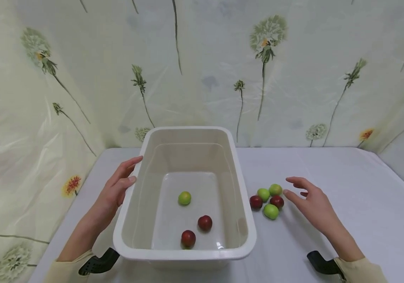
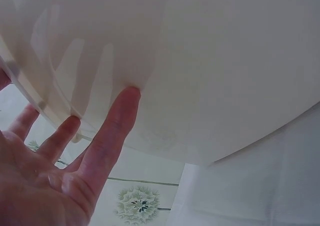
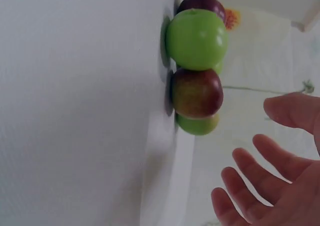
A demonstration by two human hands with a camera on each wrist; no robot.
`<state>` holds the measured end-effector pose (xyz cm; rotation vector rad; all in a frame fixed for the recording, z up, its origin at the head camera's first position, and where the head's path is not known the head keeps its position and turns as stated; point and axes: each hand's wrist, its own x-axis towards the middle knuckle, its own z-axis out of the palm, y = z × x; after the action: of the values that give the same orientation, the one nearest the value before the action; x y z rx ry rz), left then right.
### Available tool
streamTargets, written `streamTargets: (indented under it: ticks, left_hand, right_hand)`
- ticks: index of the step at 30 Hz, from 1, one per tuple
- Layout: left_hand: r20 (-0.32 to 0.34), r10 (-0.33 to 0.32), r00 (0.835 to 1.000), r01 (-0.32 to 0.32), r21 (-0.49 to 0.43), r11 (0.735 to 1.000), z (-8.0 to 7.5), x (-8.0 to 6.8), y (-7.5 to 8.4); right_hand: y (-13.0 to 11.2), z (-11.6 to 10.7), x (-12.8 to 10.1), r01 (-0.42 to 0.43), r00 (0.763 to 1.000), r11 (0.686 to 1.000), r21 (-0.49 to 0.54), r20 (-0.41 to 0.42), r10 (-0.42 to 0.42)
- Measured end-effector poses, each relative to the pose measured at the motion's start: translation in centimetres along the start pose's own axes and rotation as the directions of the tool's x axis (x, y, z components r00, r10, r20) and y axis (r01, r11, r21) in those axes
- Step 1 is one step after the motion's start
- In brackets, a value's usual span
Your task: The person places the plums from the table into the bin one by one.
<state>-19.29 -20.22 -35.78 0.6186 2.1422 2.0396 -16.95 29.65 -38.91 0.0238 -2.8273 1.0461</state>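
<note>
A deep white plastic tub stands on the table. On its floor lie one small green fruit and two dark red ones, a nearer red fruit and a farther red fruit. My left hand rests against the tub's left rim; in the left wrist view its straight fingers touch the outer wall. Right of the tub, several loose fruits sit in a cluster, among them a front green fruit and a red fruit. Beside them my right hand hovers with fingers spread, holding nothing.
A white cloth covers the table, its far edge meeting a curtain printed with dandelions. Black wrist mounts, a left mount and a right mount, sit at the sleeves. The tub's right wall rises between the cluster and the tub's inside.
</note>
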Motion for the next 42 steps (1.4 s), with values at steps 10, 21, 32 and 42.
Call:
streamTargets:
  ticks: [10, 21, 32, 42]
  left_hand:
    - [-0.003, 0.001, 1.000, -0.001, -0.003, 1.000, 0.0, -0.3, -0.1]
    - [-0.005, 0.005, 1.000, -0.005, 0.007, 1.000, 0.1, -0.2, 0.0]
    - [-0.004, 0.002, 1.000, -0.002, 0.002, 1.000, 0.0, -0.1, 0.0]
    - [0.000, -0.002, 1.000, 0.002, -0.010, 1.000, 0.0, -0.1, -0.1]
  right_hand:
    - [0.4, 0.3, 0.6, 0.005, 0.996, 1.000, -0.016, 0.087, -0.003]
    - [0.4, 1.1, 0.6, 0.043, 0.990, 0.999, -0.018, 0.135, -0.040]
    - [0.8, 1.6, 0.5, 0.081, 0.982, 0.997, 0.008, 0.170, -0.081]
    - [0.8, 1.7, 0.5, 0.071, 0.983, 0.997, 0.001, 0.172, -0.070]
